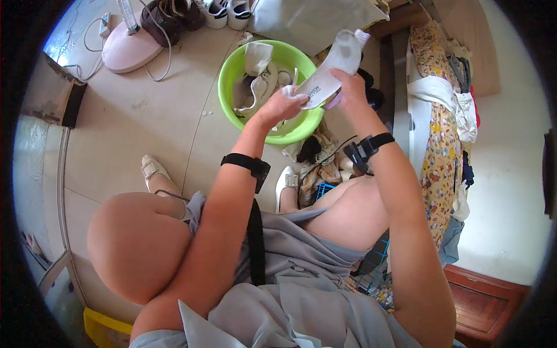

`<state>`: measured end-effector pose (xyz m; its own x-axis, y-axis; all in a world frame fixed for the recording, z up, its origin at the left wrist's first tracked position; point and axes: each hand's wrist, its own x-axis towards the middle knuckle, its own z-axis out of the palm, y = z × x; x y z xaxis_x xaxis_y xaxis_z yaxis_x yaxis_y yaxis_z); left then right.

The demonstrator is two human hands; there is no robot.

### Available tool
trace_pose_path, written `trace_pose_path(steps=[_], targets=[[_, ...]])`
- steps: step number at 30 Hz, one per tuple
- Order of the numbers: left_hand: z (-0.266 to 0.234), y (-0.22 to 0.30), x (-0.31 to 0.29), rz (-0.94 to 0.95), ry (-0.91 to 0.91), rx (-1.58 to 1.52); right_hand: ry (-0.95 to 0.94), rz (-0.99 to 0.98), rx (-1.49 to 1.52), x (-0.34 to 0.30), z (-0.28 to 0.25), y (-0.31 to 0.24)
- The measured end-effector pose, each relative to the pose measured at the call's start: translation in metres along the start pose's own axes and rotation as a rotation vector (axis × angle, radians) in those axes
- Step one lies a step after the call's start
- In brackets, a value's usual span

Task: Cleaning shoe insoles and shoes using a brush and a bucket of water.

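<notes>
A white shoe insole (331, 65) with dark print and a grey-stained end is stretched between my hands over the right rim of a green basin (227, 98). My left hand (281, 108), with white suds on its fingers, is closed on the printed end. My right hand (350, 88) grips the insole's right edge. Pale purple parts (333, 102) of something show beside the right palm and past the insole's far end; its kind is mostly hidden. Wet white shoes (262, 90) and a white piece (259, 57) lie in the basin.
A pink round stand base (132, 47) with a cable, dark shoes (168, 20) and white sneakers (225, 11) stand at the back. A bed edge with patterned fabric (436, 145) runs along the right. Crumpled cloth (328, 159) lies by my foot.
</notes>
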<state>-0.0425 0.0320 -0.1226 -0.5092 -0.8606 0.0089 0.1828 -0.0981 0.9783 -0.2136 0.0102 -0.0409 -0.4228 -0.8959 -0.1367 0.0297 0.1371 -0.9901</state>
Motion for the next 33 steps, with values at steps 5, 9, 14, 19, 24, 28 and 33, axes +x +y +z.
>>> trace_pose_path(steps=[5,9,14,19,24,28,33], targets=[[0.000,0.014,-0.010,-0.142,-0.189,-0.032,0.051,-0.032,-0.039,0.014,-0.026,-0.019],[-0.005,0.016,-0.012,-0.123,-0.225,-0.117,0.098,-0.056,-0.043,0.015,-0.029,-0.024],[-0.009,0.011,-0.011,-0.296,-0.388,-0.111,0.203,-0.168,-0.063,0.034,-0.057,-0.030],[0.007,-0.006,-0.009,-0.134,-0.244,0.187,0.147,-0.243,-0.224,0.036,-0.049,-0.020],[0.023,-0.013,0.003,-0.114,0.186,0.079,-0.010,-0.292,-0.536,0.006,0.002,0.002],[0.024,0.000,0.001,-0.127,0.333,-0.198,-0.132,-0.117,-0.591,-0.018,0.016,0.009],[0.021,0.004,0.003,-0.209,0.614,-0.449,-0.214,0.086,-0.620,-0.041,0.026,0.013]])
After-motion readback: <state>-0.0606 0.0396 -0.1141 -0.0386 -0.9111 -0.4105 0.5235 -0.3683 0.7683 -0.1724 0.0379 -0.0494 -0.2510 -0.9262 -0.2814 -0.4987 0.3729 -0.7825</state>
